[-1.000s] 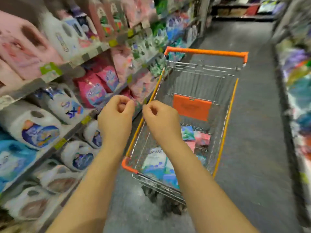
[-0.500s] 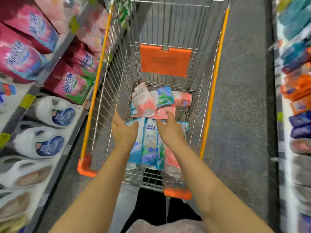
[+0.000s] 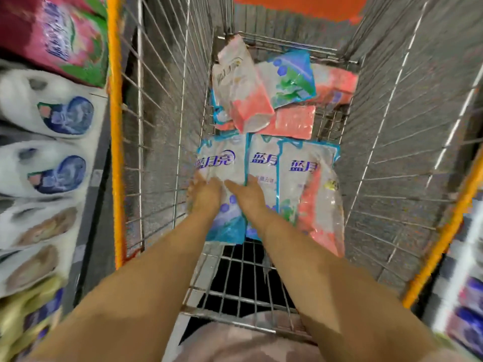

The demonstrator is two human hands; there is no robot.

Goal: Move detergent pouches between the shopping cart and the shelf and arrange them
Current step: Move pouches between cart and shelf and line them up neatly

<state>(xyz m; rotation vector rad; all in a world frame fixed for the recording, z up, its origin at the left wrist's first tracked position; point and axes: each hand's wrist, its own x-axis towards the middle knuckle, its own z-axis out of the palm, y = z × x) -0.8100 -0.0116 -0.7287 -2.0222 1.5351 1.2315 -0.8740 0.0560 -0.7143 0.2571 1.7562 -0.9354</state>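
Head view: looks steeply down into a wire cart (image 3: pixel 162 126) with orange rims, standing in an aisle; the picture's edges are blurred.
Left pouch (image 3: pixel 222 160): white and blue with blue characters, flat on the cart floor at the near left, touching the middle pouch.
Middle pouch (image 3: pixel 262 159): same kind, flat, between the other two; its right side is covered by the right pouch.
Right pouch (image 3: pixel 303 178): same kind, flat, touching a pink pouch (image 3: pixel 322 223) next to the right wall; which of these two lies on top cannot be told.
Heap (image 3: pixel 240 87): more pouches at the far end of the cart, white-pink, blue-green and pink, lying crosswise on one another.
Flap (image 3: pixel 300 6): orange, at the far end, above the heap.
Left hand (image 3: pixel 206 197): inside the cart, resting on the left pouch near its left edge; fingers reach forward fairly straight and slightly spread, blurred.
Right hand (image 3: pixel 248 194): inside the cart, just beside the left hand, over the seam between the left and middle pouches; thumb stretched toward the left hand; whether the other fingers curl round the pouch edge cannot be told.
Shelf (image 3: pixel 98 176): left of the cart, close to its rim.
Jugs (image 3: pixel 52 116): white with blue labels, in a row on the shelf.
Pink pack (image 3: pixel 60 40): on the shelf beyond the jugs.
Goods (image 3: pixel 465 304): right of the cart, too blurred to name.
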